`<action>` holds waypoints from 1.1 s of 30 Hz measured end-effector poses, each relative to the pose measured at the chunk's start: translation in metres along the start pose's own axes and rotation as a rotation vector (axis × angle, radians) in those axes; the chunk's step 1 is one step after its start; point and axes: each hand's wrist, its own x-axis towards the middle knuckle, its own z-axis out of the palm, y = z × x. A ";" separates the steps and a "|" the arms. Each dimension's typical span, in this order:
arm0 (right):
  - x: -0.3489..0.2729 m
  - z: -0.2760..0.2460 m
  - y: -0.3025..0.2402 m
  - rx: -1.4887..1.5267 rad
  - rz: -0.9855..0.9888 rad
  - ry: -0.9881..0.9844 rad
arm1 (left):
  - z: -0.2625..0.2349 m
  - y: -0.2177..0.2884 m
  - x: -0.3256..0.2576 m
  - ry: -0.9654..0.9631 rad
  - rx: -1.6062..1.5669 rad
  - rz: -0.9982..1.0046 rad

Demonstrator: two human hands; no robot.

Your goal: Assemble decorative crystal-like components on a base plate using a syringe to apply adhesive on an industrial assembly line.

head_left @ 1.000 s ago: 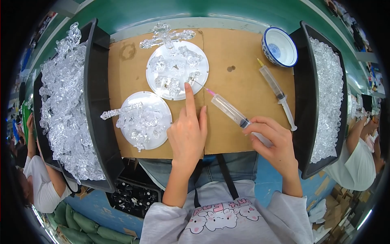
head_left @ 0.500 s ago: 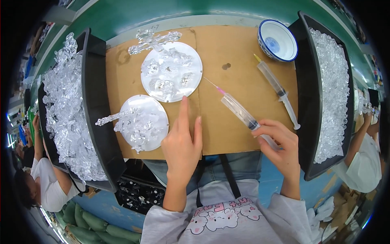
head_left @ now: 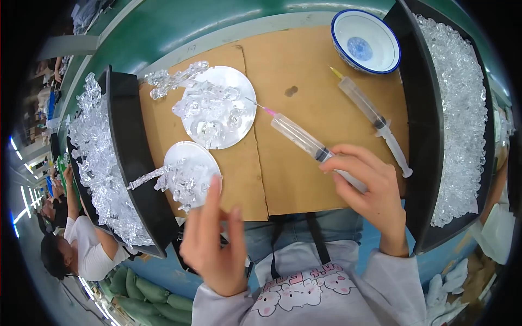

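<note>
Clear plastic syringe [head_left: 298, 134] grasped in your right hand [head_left: 368, 179] — its needle [head_left: 260, 105] now overlaps the upper white disc [head_left: 231, 79]. Your left hand [head_left: 213, 244], unclenched and blurred, has drawn back to the lower white disc [head_left: 185, 149].

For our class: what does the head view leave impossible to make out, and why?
In the head view:
Left hand: blurred, so fine detail is lost.
Held syringe: part of its rear is hidden by the right hand.
Needle: too thin to tell whether its tip touches the upper white disc.
Right bin: floor covered by clear pieces.
Grey shirt: cut off by the lower edge.
</note>
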 end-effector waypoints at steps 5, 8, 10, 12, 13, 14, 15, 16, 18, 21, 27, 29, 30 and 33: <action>0.006 0.002 0.009 0.038 -0.046 -0.021 | -0.024 0.005 0.027 0.145 0.179 0.141; 0.010 0.002 0.011 0.051 -0.070 -0.037 | -0.023 0.001 0.055 0.156 0.251 0.238; 0.009 0.005 0.015 0.044 -0.081 -0.032 | -0.011 -0.001 0.073 0.151 0.249 0.316; 0.008 0.005 0.020 0.060 -0.084 -0.034 | 0.003 -0.004 0.089 0.130 0.278 0.391; 0.008 0.005 0.021 0.056 -0.089 -0.042 | 0.011 -0.004 0.094 0.108 0.284 0.393; 0.008 0.005 0.021 0.058 -0.086 -0.039 | 0.018 -0.005 0.099 0.086 0.290 0.395; 0.008 0.005 0.021 0.047 -0.086 -0.040 | 0.021 -0.011 0.104 0.086 0.357 0.471; 0.008 0.006 0.021 0.041 -0.089 -0.044 | 0.021 -0.014 0.105 0.084 0.364 0.472; 0.010 0.009 0.021 0.047 -0.100 -0.042 | 0.021 -0.018 0.105 0.055 0.289 0.343; 0.011 0.008 0.023 0.042 -0.105 -0.035 | 0.026 -0.015 0.106 0.061 0.196 0.310; 0.011 0.005 0.023 0.052 -0.092 -0.059 | 0.025 -0.012 0.107 0.049 0.154 0.242; 0.011 0.006 0.023 0.051 -0.079 -0.078 | 0.025 -0.014 0.107 0.055 0.160 0.265; 0.010 0.007 0.024 0.052 -0.088 -0.072 | 0.025 -0.015 0.107 0.061 0.165 0.288; 0.010 0.005 0.023 0.048 -0.086 -0.079 | 0.025 -0.013 0.107 0.056 0.148 0.257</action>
